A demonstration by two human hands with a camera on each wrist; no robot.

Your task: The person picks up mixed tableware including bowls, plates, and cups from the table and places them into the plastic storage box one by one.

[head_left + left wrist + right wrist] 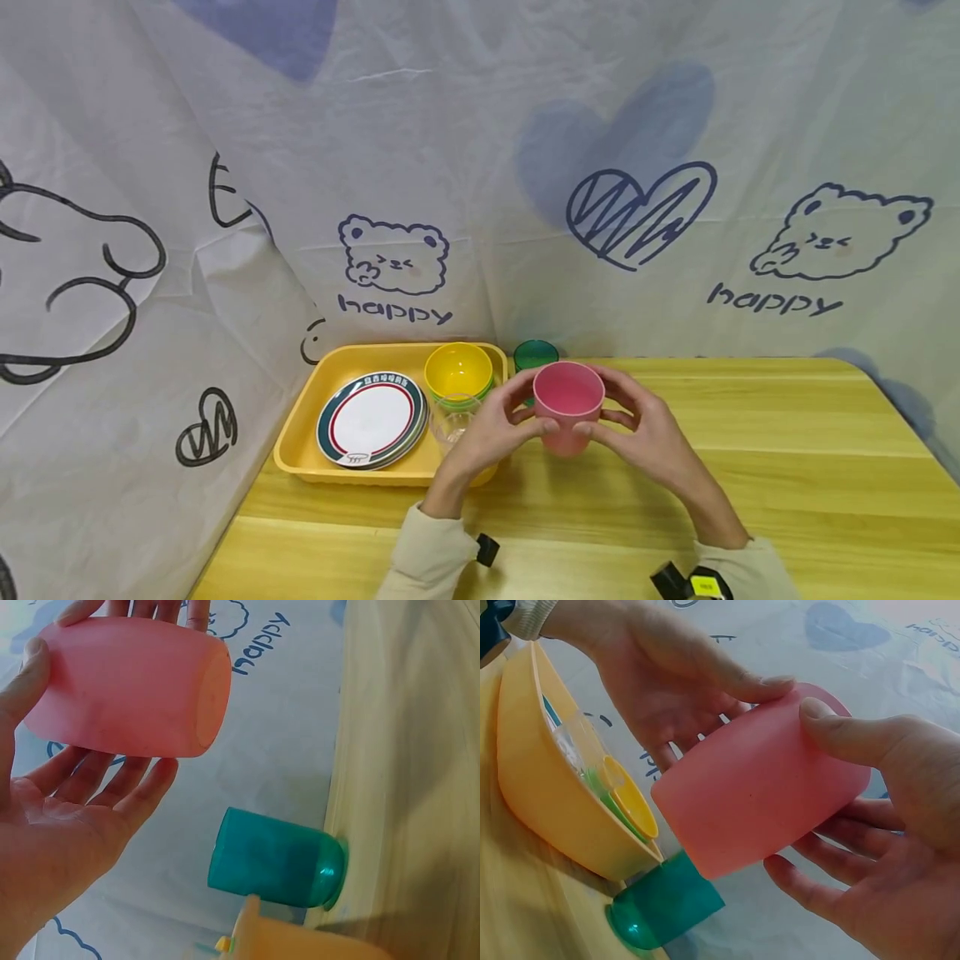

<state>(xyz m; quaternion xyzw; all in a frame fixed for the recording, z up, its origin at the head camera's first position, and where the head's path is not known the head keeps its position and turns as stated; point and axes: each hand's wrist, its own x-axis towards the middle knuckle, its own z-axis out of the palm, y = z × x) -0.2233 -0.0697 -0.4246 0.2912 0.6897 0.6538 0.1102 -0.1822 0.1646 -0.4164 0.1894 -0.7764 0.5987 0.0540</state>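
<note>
A pink cup [567, 408] is held upright above the table between both hands, its mouth facing up. My left hand [491, 425] grips its left side, thumb on the near face and fingers behind. On the opposite side my right hand [643, 429] holds it the same way, thumb near the rim in the right wrist view. The cup's flat base [214, 694] shows in the left wrist view, well off the wood. Behind it, a green see-through cup [534, 353] stands on the table, just right of the yellow tray [300, 417].
Inside the tray lie a stack of plates [372, 419] with dark green rims, a yellow bowl [459, 371] on green ones, and a clear cup [450, 429] partly behind my left wrist. Wooden tabletop [780, 450] extends right. A printed cloth [487, 167] hangs along the back.
</note>
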